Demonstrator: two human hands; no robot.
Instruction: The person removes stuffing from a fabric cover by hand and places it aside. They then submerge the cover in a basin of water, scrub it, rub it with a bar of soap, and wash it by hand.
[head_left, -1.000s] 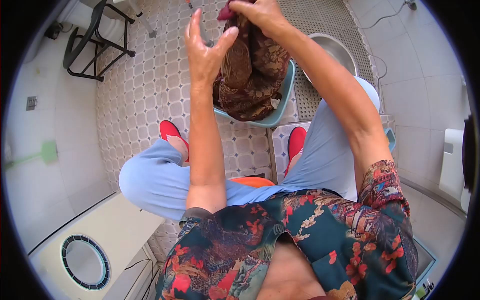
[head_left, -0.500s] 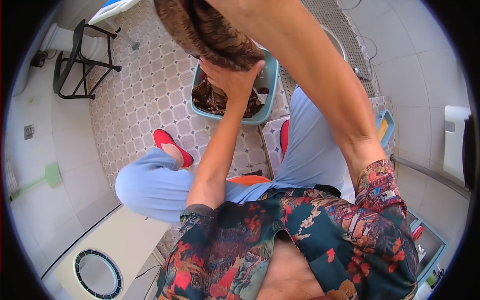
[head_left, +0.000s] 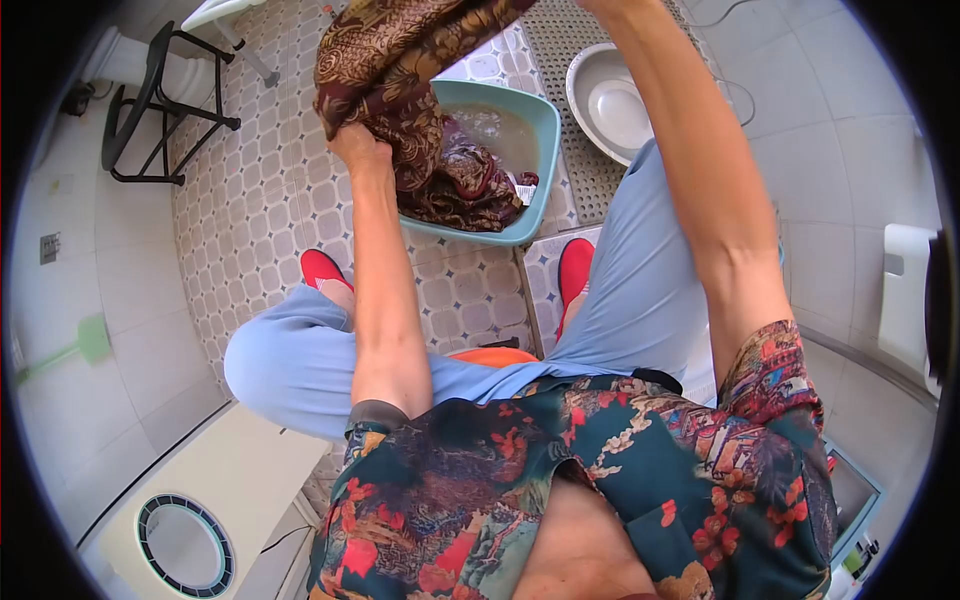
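A brown and maroon patterned garment (head_left: 400, 90) is stretched up out of a light blue basin (head_left: 548, 150). Its lower part lies bunched in the basin, where a white label shows, beside cloudy, sudsy water (head_left: 500, 130). My left hand (head_left: 362, 152) is closed round the garment's left side, just outside the basin's rim. My right arm reaches to the top edge, and the little of my right hand (head_left: 606, 5) in view does not show its fingers. The raised cloth runs toward that hand, but its upper end is cut off.
A grey metal bowl (head_left: 612, 105) stands on a perforated mat (head_left: 560, 60) right of the basin. At the far left is a black-framed folding chair (head_left: 160, 110). An orange seat edge (head_left: 492, 356) shows between my legs. A white cabinet (head_left: 250, 450) stands at lower left.
My left hand has moved left from above the basin and grips the garment's side. The cloth is spread wider overhead, my right arm has swung right, and the water and metal bowl show more.
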